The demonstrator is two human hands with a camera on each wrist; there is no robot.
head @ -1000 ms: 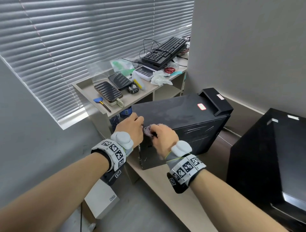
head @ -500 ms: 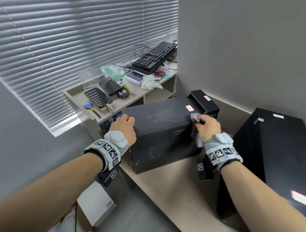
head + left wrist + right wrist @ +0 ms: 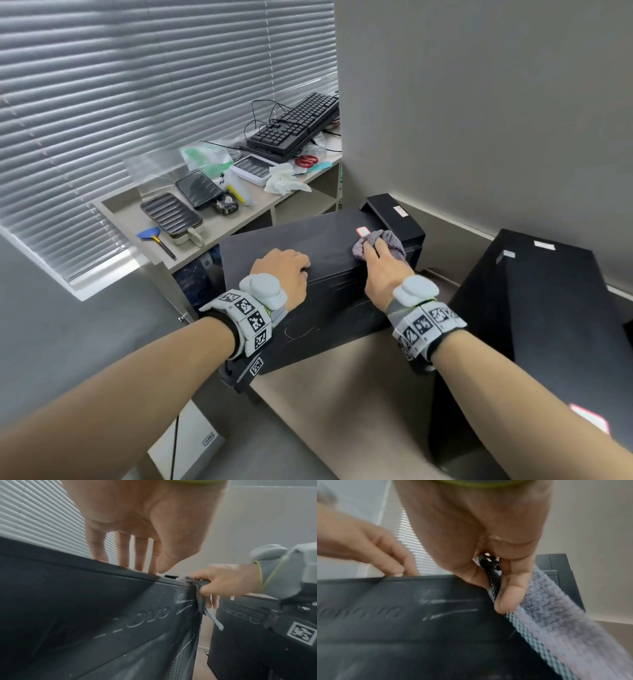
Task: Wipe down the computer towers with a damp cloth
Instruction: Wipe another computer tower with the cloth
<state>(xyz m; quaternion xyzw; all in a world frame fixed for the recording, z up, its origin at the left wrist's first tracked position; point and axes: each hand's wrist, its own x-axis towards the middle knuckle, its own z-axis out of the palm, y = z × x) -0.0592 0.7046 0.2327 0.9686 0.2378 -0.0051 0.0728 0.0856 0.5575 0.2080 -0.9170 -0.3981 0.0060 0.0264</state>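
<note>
The near computer tower [image 3: 329,246] looks matt black, dusty and scratched; the cloth [image 3: 394,241] is fuzzy grey fabric with mesh backing.

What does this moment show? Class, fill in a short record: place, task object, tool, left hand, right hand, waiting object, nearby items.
Place: low wooden bench by a window
Task object: black computer tower
Tool: grey cloth
Left hand: fingertips rest on tower top
Right hand: holds cloth at top edge
Waiting object: second tower, to the right
Nearby items: keyboard, red scissors
</note>
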